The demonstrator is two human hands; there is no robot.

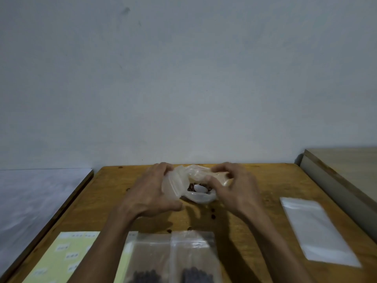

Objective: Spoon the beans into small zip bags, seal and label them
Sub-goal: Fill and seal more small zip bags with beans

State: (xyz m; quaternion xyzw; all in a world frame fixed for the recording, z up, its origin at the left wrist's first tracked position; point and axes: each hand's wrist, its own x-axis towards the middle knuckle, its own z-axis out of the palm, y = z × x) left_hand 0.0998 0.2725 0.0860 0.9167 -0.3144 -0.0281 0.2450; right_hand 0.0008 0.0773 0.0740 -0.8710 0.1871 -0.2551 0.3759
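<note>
At the centre of the frame, a crumpled zip bag is gripped from both sides above the wooden table. The left hand is curled round its left edge; the fingers of the right hand are pinched on its right part. Just below the bag, beans and a white spoon are seen in a small clear container. Loose beans lie nearby. Two filled bags rest at lower centre, a label sheet at lower left, empty bags at right.

Clear zip bag crumpled above beans; spoon inside.
</note>
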